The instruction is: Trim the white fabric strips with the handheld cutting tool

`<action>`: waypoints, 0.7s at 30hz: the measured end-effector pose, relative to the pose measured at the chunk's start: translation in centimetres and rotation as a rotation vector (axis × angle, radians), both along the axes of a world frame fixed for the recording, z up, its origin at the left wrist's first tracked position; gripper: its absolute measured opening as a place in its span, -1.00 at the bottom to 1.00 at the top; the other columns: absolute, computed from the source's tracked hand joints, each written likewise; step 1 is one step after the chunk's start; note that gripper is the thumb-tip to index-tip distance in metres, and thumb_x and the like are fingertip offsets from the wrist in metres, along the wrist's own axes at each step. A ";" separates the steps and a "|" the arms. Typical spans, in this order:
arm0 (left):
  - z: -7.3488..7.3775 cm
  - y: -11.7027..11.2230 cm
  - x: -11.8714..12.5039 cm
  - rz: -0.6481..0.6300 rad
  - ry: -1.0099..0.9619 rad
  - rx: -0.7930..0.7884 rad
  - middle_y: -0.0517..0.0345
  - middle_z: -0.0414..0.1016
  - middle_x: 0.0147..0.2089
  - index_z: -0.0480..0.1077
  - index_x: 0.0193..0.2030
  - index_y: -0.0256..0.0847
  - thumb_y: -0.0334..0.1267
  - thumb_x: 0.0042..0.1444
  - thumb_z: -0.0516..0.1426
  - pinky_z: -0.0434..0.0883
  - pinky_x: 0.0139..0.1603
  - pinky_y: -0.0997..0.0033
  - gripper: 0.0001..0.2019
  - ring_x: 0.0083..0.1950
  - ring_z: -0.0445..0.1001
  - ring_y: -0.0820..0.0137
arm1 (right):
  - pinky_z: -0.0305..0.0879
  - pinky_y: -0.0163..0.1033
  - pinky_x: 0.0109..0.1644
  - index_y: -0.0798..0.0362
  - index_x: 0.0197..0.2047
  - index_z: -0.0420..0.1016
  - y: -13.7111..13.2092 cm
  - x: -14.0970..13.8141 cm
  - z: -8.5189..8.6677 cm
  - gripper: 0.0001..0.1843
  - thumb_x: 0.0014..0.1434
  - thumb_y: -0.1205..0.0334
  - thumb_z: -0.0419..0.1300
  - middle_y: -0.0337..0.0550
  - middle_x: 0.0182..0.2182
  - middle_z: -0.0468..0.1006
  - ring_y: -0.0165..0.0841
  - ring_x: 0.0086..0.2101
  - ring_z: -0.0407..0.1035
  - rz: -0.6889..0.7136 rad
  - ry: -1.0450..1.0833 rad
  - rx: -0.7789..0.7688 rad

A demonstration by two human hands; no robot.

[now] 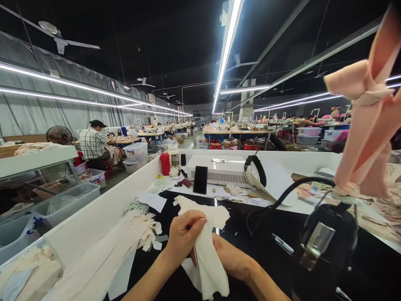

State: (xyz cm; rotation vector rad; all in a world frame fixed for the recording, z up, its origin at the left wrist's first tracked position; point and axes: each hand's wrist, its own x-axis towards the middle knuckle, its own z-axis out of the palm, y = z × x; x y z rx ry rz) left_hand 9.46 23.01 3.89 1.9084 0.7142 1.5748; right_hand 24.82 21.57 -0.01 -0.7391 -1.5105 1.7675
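Note:
A cream piece of fabric [210,267] hangs between my two hands over the black tabletop [260,255]. My left hand [184,234] is closed in a pinch on its upper edge, thumb pressed against the fingers. Behind the cloth, my right hand [230,257] holds it from the right side; most of its fingers are hidden by the folds. The fabric's top part spreads out beyond my left hand, and its lower end drops toward the front. To the left lies a stack of cream fabric pieces [103,246] with ragged ends.
A black device with a metal plate [318,244] stands at right, pink fabric strips [363,125] above it. Tweezers [282,244] lie beside it. At the back are a phone [200,179], a white metal box [216,169], a red cup [164,164] and a white visor [272,179]. A person [94,142] sits at left.

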 end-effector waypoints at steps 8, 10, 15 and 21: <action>-0.5 -0.4 -0.7 0.016 -0.023 -0.048 0.28 0.38 -0.53 0.56 -0.35 -0.18 -0.16 0.27 0.22 0.20 -0.50 0.54 -0.79 -0.54 0.21 0.50 | 0.22 -0.33 -0.31 0.11 -0.51 0.54 0.1 -0.7 -0.6 -0.59 -0.09 0.01 0.59 -0.36 -0.55 0.40 -0.54 -0.51 0.14 0.012 0.009 -0.015; -0.5 -0.4 -0.9 0.023 -0.038 -0.075 0.26 0.40 -0.51 0.55 -0.35 -0.19 -0.14 0.28 0.22 0.21 -0.50 0.54 -0.77 -0.52 0.25 0.49 | 0.23 -0.32 -0.28 0.12 -0.55 0.51 0.0 -0.8 -0.4 -0.58 -0.08 0.01 0.58 -0.33 -0.53 0.42 -0.51 -0.48 0.20 0.016 0.020 -0.009; -0.5 -0.5 -1.9 0.008 -0.089 -0.151 0.22 0.43 -0.44 0.53 -0.35 -0.19 -0.04 0.28 0.26 0.29 -0.41 0.52 -0.72 -0.44 0.33 0.43 | 0.21 -0.32 -0.24 0.11 -0.44 0.54 -0.1 -0.7 0.2 -0.59 -0.06 0.00 0.58 -0.28 -0.43 0.49 -0.46 -0.40 0.28 0.007 0.040 0.011; -0.9 -1.2 -3.7 -0.075 -0.165 -0.280 0.23 0.39 -0.45 0.47 -0.34 -0.19 0.13 0.31 0.27 0.33 -0.33 0.49 -0.59 -0.40 0.32 0.41 | 0.11 -0.35 -0.29 0.06 -0.38 0.41 -0.1 -0.3 1.0 -0.41 -0.18 -0.11 0.64 -0.36 -0.46 0.40 -0.49 -0.42 0.20 -0.037 0.005 0.015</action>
